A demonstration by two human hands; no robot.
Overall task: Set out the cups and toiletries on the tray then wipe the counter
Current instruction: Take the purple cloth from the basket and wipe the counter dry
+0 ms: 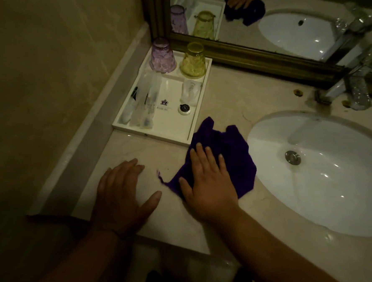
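Note:
A white tray [172,131] sits in the counter's back left corner. On its far end stand a purple cup [163,56] and a yellow cup [193,61], both upside down. Wrapped toiletry packets [145,99], a clear sachet [190,90] and a small round soap [184,109] lie in the tray. A purple cloth [228,152] is spread on the marble counter [175,223] between tray and sink. My right hand [208,185] presses flat on the cloth's near part. My left hand [123,193] rests flat on the bare counter, fingers apart, holding nothing.
A white oval sink [322,175] fills the right side, with a chrome tap [347,85] behind it. A gold-framed mirror [262,58] runs along the back. A wall and raised ledge [90,130] border the left. The counter's front edge is just below my wrists.

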